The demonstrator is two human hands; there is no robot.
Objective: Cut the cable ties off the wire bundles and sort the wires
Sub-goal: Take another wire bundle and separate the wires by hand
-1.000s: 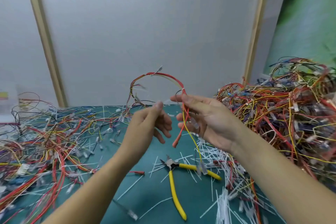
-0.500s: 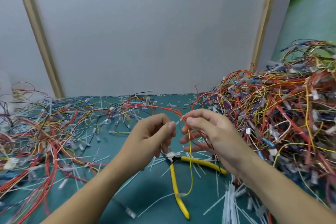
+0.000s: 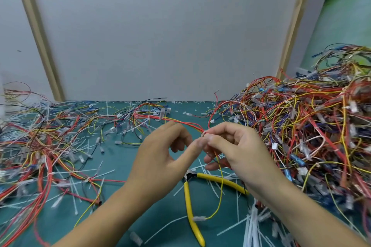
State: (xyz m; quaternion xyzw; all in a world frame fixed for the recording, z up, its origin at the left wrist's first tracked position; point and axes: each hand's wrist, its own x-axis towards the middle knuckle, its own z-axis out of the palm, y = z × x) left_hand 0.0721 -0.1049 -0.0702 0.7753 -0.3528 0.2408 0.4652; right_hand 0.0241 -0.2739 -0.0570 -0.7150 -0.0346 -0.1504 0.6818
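My right hand (image 3: 236, 152) pinches a small bundle of red and yellow wires (image 3: 180, 121) at its tied end. The bundle stretches left and back across the table, and one yellow wire (image 3: 220, 192) with a white connector hangs down from the hand. My left hand (image 3: 160, 156) is beside it, thumb tip touching my right fingertips at the pinch; its fingers are curled. Yellow-handled cutters (image 3: 188, 202) lie on the green mat below both hands, held by neither.
A tall heap of tied wire bundles (image 3: 311, 136) fills the right side. Loose sorted wires (image 3: 40, 146) spread over the left. Cut white cable ties (image 3: 253, 226) litter the green mat (image 3: 112, 216). A grey wall panel stands behind.
The bundle, held up in an arc a second ago, has come down to the table. Both hands dropped and closed together at its end; the left thumb now meets the right fingertips.
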